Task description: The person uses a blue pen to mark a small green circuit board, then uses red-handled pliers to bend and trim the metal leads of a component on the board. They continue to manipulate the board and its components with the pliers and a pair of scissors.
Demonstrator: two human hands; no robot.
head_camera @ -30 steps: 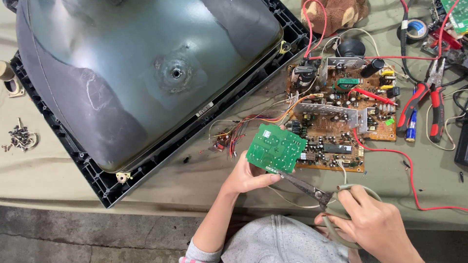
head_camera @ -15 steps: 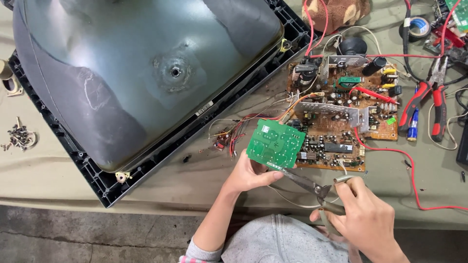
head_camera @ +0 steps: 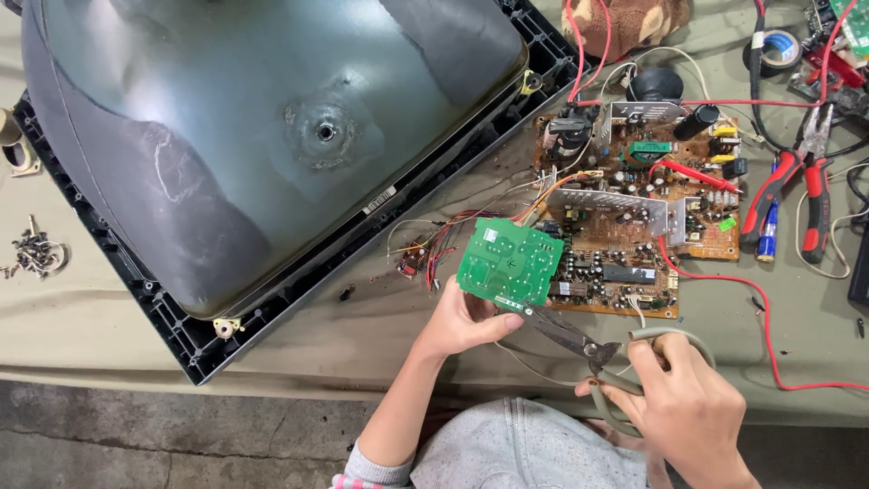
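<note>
Just above the left hand (head_camera: 462, 321), the small green board (head_camera: 510, 263) it gripped had barely shifted; the right hand (head_camera: 683, 412), clenched on scissors (head_camera: 579, 340), had brought the blades to its edge.

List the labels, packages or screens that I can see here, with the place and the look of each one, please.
Picture tube: large grey glass screen unit, back side up, upper left, in a black frame.
Barcode sticker: small white strip with dark bars, on the tube's lower right edge.
Green sticker: tiny bright square on the brown circuit board, right side.
No packages.
</note>
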